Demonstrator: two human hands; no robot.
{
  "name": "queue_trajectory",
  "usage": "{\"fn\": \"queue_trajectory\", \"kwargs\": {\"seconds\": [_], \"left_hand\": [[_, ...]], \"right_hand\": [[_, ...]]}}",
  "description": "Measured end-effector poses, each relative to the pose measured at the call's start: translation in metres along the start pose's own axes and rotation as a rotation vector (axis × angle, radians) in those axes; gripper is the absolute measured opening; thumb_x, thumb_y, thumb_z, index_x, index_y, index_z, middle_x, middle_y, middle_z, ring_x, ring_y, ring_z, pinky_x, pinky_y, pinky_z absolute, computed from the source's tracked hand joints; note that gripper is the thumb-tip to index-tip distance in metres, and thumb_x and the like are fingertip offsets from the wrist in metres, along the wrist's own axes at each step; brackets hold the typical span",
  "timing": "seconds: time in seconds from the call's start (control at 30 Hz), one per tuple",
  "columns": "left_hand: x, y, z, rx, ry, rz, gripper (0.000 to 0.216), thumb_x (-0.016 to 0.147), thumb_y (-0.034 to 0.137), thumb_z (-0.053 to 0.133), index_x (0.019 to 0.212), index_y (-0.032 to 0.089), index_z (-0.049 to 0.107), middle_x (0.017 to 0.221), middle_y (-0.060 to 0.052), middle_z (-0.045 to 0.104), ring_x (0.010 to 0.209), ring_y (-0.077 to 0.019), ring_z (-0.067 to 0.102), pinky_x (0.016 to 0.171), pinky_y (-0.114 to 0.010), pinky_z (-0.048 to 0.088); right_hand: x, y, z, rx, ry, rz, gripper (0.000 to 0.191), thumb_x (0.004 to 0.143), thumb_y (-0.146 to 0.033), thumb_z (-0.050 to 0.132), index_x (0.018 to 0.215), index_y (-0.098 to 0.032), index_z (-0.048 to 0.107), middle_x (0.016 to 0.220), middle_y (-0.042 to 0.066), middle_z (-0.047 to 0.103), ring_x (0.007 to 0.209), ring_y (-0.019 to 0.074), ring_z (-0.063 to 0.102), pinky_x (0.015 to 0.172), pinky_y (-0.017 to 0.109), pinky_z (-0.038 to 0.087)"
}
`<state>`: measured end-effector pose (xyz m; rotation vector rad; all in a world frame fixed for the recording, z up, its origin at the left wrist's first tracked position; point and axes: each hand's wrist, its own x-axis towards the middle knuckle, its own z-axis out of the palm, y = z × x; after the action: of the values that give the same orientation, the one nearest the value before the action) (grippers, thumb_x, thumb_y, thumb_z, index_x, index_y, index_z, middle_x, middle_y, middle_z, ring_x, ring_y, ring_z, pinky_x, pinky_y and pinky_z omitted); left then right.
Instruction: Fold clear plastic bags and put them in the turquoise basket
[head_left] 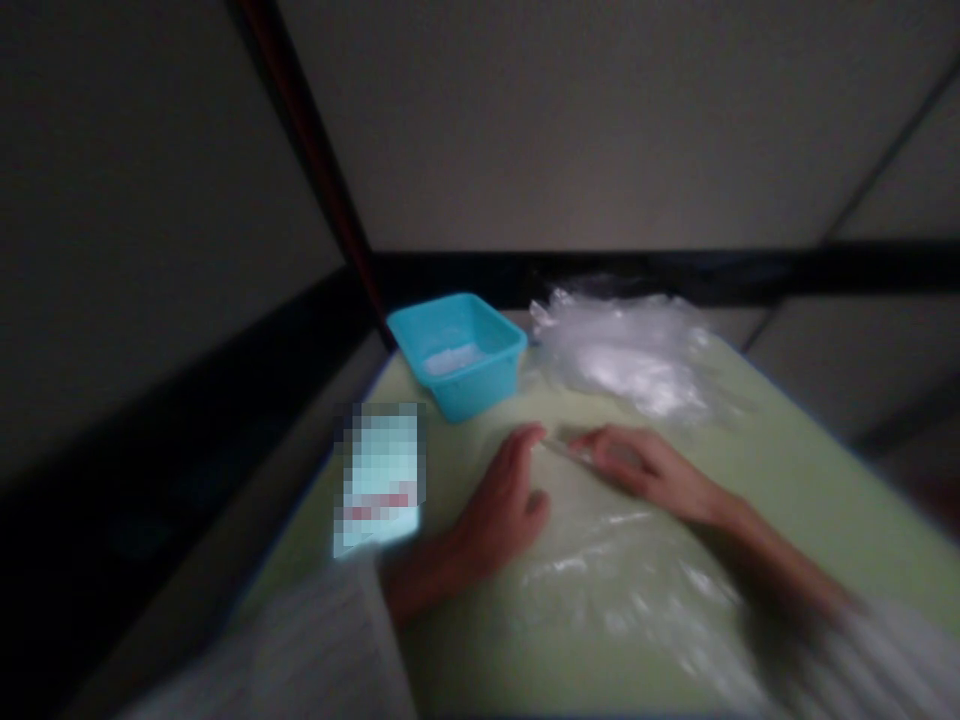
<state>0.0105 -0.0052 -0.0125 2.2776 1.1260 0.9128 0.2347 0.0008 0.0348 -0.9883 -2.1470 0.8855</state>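
Note:
A clear plastic bag (630, 570) lies spread on the table, glossy and creased towards the near side. At its far edge, a thin pale strip (559, 447) runs between my two hands; blur hides whether it is the bag's own folded edge. My left hand (506, 510) rests on its side, fingers stretched forward and thumb held apart, with the fingertips touching the strip's left end. My right hand (637, 462) has its fingers bent and pressed together over the bag's edge at the strip's right end.
Behind my left hand stands a turquoise plastic basket (484, 390) with something whitish inside. A heap of clear plastic bags (630, 345) lies at the far right. A lit, pixelated phone-like screen (381, 480) is at left on the pale green table (817, 500). Grey partitions (600, 130) rise behind.

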Motion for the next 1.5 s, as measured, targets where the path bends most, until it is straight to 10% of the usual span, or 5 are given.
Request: {"fn": "queue_trajectory", "kwargs": {"seconds": [0.33, 0.53, 1.07, 1.27, 1.5], "left_hand": [[0.001, 0.005, -0.007, 0.14, -0.156, 0.077, 0.059, 0.075, 0.013, 0.054, 0.132, 0.012, 0.039, 0.131, -0.015, 0.052, 0.125, -0.0263, 0.046, 0.113, -0.051, 0.023], [0.001, 0.005, -0.01, 0.23, -0.244, 0.155, 0.052, 0.087, 0.031, 0.05, 0.136, 0.017, 0.038, 0.144, -0.014, 0.043, 0.135, -0.0229, 0.036, 0.115, -0.051, 0.016], [-0.003, -0.005, -0.014, 0.376, -0.377, 0.183, 0.071, 0.09, 0.048, 0.045, 0.145, 0.009, 0.022, 0.153, -0.019, 0.021, 0.144, -0.0266, 0.014, 0.116, -0.046, 0.014], [0.009, -0.008, -0.03, 0.281, -0.321, 0.169, 0.063, 0.091, 0.036, 0.046, 0.145, 0.013, 0.024, 0.153, -0.016, 0.024, 0.143, -0.0253, 0.017, 0.116, -0.047, 0.014], [0.003, 0.012, -0.031, 0.157, -0.467, 0.351, 0.068, 0.086, 0.035, 0.054, 0.146, 0.019, 0.027, 0.152, -0.011, 0.027, 0.142, -0.0259, 0.021, 0.116, -0.045, 0.018]], "right_hand": [[-0.003, 0.001, -0.007, -0.106, -0.088, -0.071, 0.031, 0.091, -0.04, 0.052, 0.106, -0.017, 0.066, 0.114, 0.011, 0.067, 0.106, 0.0238, 0.062, 0.094, 0.043, 0.047], [-0.008, 0.005, 0.005, -0.437, -0.285, -0.153, 0.068, 0.093, -0.049, 0.046, 0.148, -0.018, 0.022, 0.15, 0.015, 0.03, 0.139, 0.0275, 0.027, 0.114, 0.057, 0.01], [-0.02, 0.018, 0.013, -0.455, -0.353, -0.124, 0.09, 0.086, -0.058, 0.051, 0.15, -0.019, 0.0, 0.155, 0.016, 0.01, 0.142, 0.03, 0.015, 0.114, 0.055, 0.006], [-0.013, -0.002, -0.009, -0.388, -0.204, -0.099, 0.064, 0.09, -0.047, 0.052, 0.145, -0.021, 0.032, 0.148, 0.014, 0.036, 0.135, 0.0301, 0.034, 0.111, 0.052, 0.026], [-0.024, -0.036, -0.016, -0.261, -0.369, -0.121, 0.013, 0.088, -0.023, 0.058, 0.08, -0.021, 0.068, 0.075, 0.002, 0.066, 0.071, 0.015, 0.062, 0.067, 0.028, 0.048]]}}
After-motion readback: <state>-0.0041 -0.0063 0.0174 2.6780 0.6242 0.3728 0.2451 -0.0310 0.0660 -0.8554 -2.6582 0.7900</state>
